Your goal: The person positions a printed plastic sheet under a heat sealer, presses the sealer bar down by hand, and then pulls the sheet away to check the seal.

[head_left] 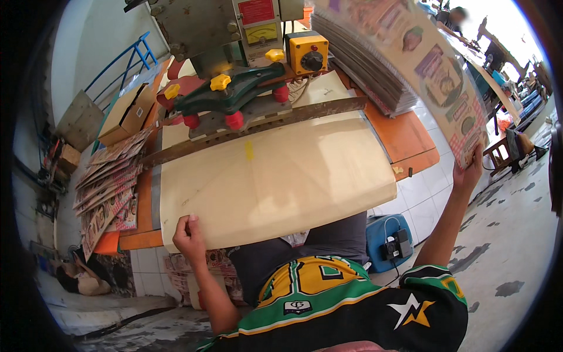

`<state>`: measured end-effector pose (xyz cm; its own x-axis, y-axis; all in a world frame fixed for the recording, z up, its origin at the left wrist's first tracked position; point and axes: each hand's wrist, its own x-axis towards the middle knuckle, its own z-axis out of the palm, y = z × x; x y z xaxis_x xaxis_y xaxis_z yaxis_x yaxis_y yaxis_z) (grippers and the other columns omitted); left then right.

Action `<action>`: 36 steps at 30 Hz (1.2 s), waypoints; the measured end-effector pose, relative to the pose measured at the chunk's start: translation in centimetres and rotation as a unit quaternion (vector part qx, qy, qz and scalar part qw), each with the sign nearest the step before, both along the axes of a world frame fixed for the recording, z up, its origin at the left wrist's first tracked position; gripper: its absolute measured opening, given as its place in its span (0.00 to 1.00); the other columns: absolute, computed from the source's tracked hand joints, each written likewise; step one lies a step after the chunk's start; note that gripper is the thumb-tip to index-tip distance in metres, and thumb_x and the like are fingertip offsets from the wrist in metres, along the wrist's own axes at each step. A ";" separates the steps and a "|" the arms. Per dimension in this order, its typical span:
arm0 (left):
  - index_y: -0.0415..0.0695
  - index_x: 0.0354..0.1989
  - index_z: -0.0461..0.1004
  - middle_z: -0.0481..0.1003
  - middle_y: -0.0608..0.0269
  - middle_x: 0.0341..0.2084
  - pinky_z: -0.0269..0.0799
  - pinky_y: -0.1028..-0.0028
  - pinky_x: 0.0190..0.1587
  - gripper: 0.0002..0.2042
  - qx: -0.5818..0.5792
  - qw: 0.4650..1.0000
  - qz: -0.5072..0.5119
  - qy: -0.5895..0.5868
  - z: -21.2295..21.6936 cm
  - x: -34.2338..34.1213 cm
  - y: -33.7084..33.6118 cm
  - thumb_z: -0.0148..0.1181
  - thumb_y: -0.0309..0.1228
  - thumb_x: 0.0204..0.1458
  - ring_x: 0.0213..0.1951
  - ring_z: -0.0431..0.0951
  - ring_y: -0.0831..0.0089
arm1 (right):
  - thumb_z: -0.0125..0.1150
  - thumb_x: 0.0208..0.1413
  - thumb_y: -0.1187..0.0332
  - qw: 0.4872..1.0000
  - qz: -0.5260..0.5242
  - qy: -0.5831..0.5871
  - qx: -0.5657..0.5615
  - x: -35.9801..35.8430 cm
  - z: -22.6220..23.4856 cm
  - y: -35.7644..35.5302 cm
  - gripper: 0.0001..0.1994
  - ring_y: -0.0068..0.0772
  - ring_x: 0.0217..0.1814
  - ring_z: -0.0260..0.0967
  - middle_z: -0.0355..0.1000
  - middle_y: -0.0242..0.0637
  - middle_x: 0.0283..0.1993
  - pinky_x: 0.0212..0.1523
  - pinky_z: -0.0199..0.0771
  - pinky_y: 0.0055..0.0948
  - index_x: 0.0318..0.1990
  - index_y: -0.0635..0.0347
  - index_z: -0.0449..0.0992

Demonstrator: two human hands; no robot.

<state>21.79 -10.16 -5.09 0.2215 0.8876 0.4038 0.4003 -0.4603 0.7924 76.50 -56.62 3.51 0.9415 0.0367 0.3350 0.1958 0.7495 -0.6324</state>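
My right hand (469, 170) is raised to the right and grips the lower corner of a printed cardboard sheet (434, 64), lifted off a tall stack of like sheets (358, 64) on the orange table. My left hand (186, 233) rests with curled fingers on the near left edge of the cream work board (275, 182) in front of me. Behind the board stands a press machine (234, 35) with a green clamp, yellow and red knobs (234, 94) and a long metal bar (258, 123).
Several printed sheets (108, 188) lie fanned out at the left beside an open cardboard box (126, 114). A yellow switch box (307, 51) sits on the machine. A blue box (387, 240) stands on the tiled floor by my legs. Another person lies at the lower left (79, 278).
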 end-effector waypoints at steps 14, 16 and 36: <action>0.33 0.53 0.73 0.80 0.55 0.50 0.75 0.70 0.54 0.33 -0.198 0.827 -0.405 -0.336 4.4 -3.0 -0.2 0.62 0.57 0.60 0.50 0.80 0.70 | 0.54 0.69 0.65 0.954 0.236 -0.044 -0.179 -4.7 -2.2 4.9 0.23 0.35 0.56 0.78 0.75 0.43 0.58 0.56 0.81 0.35 0.66 0.66 0.64; 0.33 0.51 0.73 0.79 0.58 0.44 0.72 0.74 0.49 0.27 -0.162 0.886 -0.318 -0.297 3.8 -3.6 0.1 0.64 0.49 0.61 0.45 0.78 0.75 | 0.55 0.69 0.65 0.943 0.275 -0.024 -0.186 -5.5 -1.5 6.7 0.23 0.35 0.55 0.79 0.75 0.44 0.58 0.56 0.81 0.35 0.66 0.66 0.64; 0.36 0.67 0.62 0.76 0.47 0.53 0.79 0.58 0.56 0.27 -0.272 0.810 -0.214 -0.473 5.5 -4.5 0.9 0.52 0.37 0.62 0.54 0.80 0.57 | 0.55 0.55 0.69 0.872 0.385 -0.013 -0.302 -11.9 3.6 16.8 0.20 0.26 0.41 0.80 0.79 0.42 0.44 0.44 0.82 0.25 0.55 0.67 0.72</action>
